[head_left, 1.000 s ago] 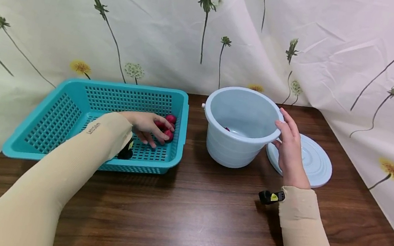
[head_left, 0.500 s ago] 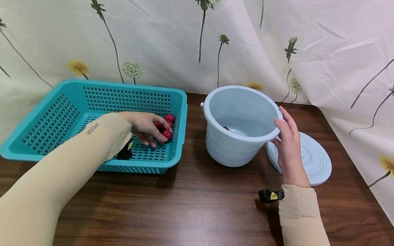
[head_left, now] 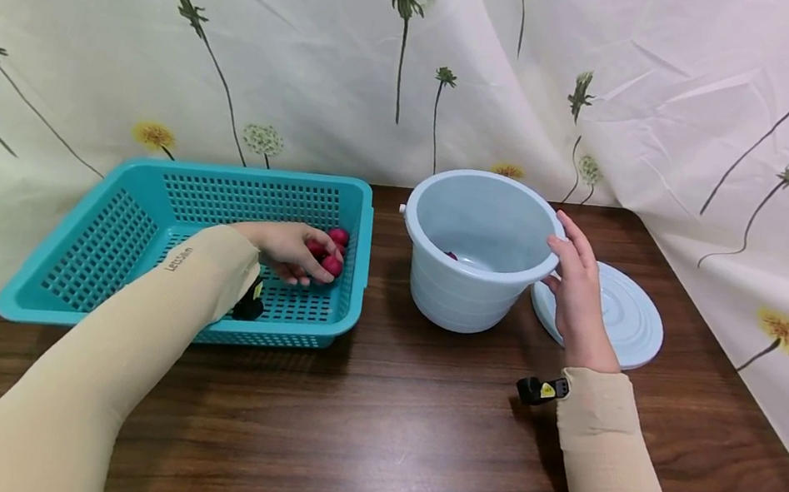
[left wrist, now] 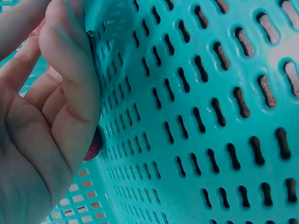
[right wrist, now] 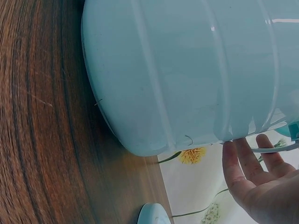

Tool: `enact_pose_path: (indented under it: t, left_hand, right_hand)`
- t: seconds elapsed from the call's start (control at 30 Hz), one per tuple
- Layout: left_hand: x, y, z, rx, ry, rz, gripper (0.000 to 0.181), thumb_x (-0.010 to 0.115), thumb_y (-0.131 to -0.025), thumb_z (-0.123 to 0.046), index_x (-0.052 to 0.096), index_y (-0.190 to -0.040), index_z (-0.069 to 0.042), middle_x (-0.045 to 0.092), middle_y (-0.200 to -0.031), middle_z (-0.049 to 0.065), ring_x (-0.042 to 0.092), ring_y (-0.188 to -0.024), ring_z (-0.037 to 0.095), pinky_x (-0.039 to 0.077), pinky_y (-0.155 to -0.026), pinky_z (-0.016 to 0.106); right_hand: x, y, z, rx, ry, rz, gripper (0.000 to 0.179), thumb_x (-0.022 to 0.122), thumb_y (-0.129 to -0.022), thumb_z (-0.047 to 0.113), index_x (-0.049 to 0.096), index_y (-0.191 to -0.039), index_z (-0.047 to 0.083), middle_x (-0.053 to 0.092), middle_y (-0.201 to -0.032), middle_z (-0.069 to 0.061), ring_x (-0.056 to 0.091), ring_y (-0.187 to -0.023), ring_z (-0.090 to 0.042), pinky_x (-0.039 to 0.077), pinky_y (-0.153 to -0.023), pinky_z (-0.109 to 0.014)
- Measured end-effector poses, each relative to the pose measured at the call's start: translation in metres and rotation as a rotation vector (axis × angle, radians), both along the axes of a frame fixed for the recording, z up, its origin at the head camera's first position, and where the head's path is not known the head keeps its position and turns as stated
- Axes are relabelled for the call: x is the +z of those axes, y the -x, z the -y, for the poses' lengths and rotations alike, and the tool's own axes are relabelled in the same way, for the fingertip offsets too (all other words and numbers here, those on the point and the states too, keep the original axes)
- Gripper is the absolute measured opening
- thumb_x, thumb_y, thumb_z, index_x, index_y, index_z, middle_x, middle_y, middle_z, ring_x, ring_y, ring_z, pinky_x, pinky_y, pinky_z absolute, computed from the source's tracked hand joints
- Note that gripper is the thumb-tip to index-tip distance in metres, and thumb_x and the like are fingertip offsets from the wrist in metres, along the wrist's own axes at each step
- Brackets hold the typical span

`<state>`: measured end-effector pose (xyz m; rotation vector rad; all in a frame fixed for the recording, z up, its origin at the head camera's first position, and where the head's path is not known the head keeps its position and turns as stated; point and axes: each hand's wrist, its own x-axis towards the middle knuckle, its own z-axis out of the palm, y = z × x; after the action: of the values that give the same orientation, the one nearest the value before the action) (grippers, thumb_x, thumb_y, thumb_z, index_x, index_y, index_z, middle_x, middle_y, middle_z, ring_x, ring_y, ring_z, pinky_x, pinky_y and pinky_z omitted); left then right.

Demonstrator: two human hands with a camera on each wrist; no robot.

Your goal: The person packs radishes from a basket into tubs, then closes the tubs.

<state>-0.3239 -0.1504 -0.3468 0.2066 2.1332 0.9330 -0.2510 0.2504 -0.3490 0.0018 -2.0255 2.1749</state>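
Observation:
My left hand (head_left: 295, 251) reaches down into the turquoise plastic basket (head_left: 83, 253), its thumb and fingers around a red radish (head_left: 333, 267) at the right end. Another radish (head_left: 339, 236) lies just behind. In the left wrist view, curled fingers (left wrist: 70, 88) hide most of the held radish, and a radish (left wrist: 95, 145) shows below them by the slotted wall. My right hand (head_left: 579, 297) grips the rim of the light blue bucket (head_left: 462, 302), with fingertips (right wrist: 240, 144) against its side in the right wrist view. A small dark red piece (head_left: 451, 255) shows inside the bucket.
Right of the bucket, a round light blue lid (head_left: 629, 321) lies flat on the dark wooden table (head_left: 374, 445). A white cloth (head_left: 300, 56) with dandelion prints hangs behind. The basket stands left of the bucket, a narrow gap between them.
My left hand's fingers have drawn in closer around the radish. The right hand stays on the bucket rim, and the whole scene shifts slightly with the head camera.

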Motion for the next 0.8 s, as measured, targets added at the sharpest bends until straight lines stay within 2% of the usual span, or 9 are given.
enact_pose_path:
  t: [0.07,0.27,0.47,0.57,0.8]
  left_hand:
    - [0.0,0.0,0.0,-0.01,0.001,-0.012,0.047,0.07,-0.094,-0.023,0.049,-0.134,-0.012,0.054,-0.115,0.015,0.056,-0.07,0.013,0.052,-0.066,0.026]
    - [0.003,0.0,0.001,-0.04,-0.002,-0.036,0.043,0.069,-0.095,-0.025,0.049,-0.13,-0.01,0.065,-0.092,0.008,0.055,-0.068,0.013,0.049,-0.064,0.026]
    - [0.019,-0.002,0.0,-0.06,-0.027,-0.074,0.044,0.069,-0.094,-0.03,0.049,-0.128,-0.01,0.067,-0.095,0.011,0.055,-0.07,0.014,0.049,-0.065,0.027]
    - [0.027,-0.002,0.0,-0.05,-0.041,-0.091,0.044,0.069,-0.094,-0.031,0.05,-0.129,-0.012,0.068,-0.095,0.011,0.055,-0.07,0.015,0.048,-0.064,0.027]
    - [0.044,-0.004,0.002,-0.056,-0.078,-0.1,0.045,0.063,-0.098,-0.031,0.048,-0.137,-0.015,0.065,-0.098,0.012,0.055,-0.071,0.017,0.05,-0.066,0.028]
  right_hand:
    - [0.0,0.0,0.0,0.001,0.001,-0.001,0.052,0.049,-0.101,0.034,0.039,-0.152,0.027,0.035,-0.156,-0.004,0.048,-0.125,-0.016,0.042,-0.095,-0.031]
    - [0.0,0.0,0.0,0.007,0.012,-0.003,0.052,0.049,-0.102,0.033,0.038,-0.153,0.026,0.035,-0.156,-0.004,0.048,-0.125,-0.016,0.042,-0.095,-0.031]
    - [0.0,0.0,0.0,0.002,0.009,-0.002,0.052,0.049,-0.102,0.033,0.038,-0.153,0.026,0.035,-0.156,-0.004,0.048,-0.125,-0.017,0.043,-0.094,-0.03]
    - [0.001,0.0,0.0,-0.001,0.006,-0.004,0.052,0.049,-0.102,0.033,0.038,-0.153,0.026,0.034,-0.157,-0.004,0.048,-0.125,-0.017,0.043,-0.094,-0.03]
    - [-0.001,0.001,0.0,-0.005,-0.012,-0.008,0.052,0.048,-0.102,0.034,0.039,-0.152,0.027,0.034,-0.157,-0.004,0.047,-0.126,-0.016,0.043,-0.094,-0.03]
